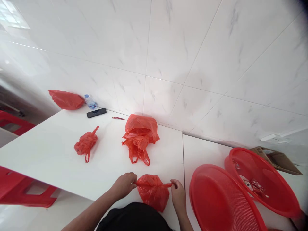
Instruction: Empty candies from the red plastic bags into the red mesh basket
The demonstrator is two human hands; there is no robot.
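A rounded red plastic bag (154,195) sits right in front of me at the near edge of the white table (55,144). Its two handles are stretched out sideways, pulled taut across its top. The left handle is pinched in my left hand (124,185), and my right hand (178,194) grips the right one. What the bag contains is hidden. Beyond it lies a larger crumpled red plastic bag (141,128), its handles toward me. A smaller knotted red bag (86,142) rests to the left.
A red colander (216,192) and a red basin (262,183) stand at the right, before a cardboard box (276,159). Toward the wall are a phone (96,113), a water bottle (90,102), another red bag (66,100) and a thin red strip (118,118). A red stool (26,189) stands lower left.
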